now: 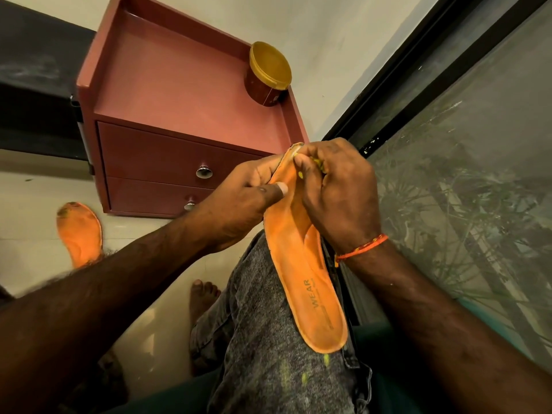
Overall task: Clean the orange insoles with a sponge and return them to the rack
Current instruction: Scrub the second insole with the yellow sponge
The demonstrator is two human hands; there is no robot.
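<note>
Head view, scrubbing step: left hand (pixel 248 192) fingers clamp the insole (pixel 301 264) over my knee; right hand (pixel 337 189) fingers curl on what seems a yellow sponge (pixel 317 162), mostly hidden. Second insole (pixel 80 231): floor. Next: work heelward.

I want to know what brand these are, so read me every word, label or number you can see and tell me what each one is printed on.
"WEAR": dark capitals printed lengthwise on the heel half of the orange foam insole held in both hands.
Smaller print beside "WEAR" and a dark line near the heel on the same insole: too small to read.
Label on the side of the brown round jar with the yellow lid: too blurred to read.
Second orange insole on the floor: no text visible.
</note>
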